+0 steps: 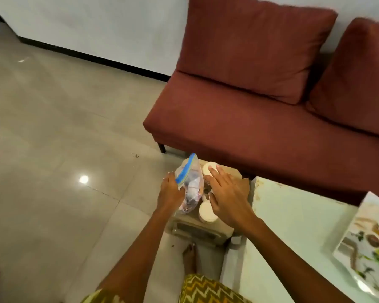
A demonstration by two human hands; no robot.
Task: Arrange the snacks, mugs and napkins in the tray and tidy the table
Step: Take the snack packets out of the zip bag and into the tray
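Our left hand point(170, 189) grips a clear zip bag point(188, 186) by its blue-striped edge; the bag stands nearly upright, its long axis running from six to twelve o'clock, over a cardboard box point(197, 228) on the floor. At three o'clock from the bag, our right hand point(225, 197) lies open and flat, fingers spread above white mugs point(207, 213) packed in the box, touching or nearly touching one. That hand is nearer the mugs. The tray point(368, 243) waits well apart at four o'clock on the pale table point(293, 226), whose edge stands between box and tray. A maroon sofa point(260, 106) fills twelve o'clock.
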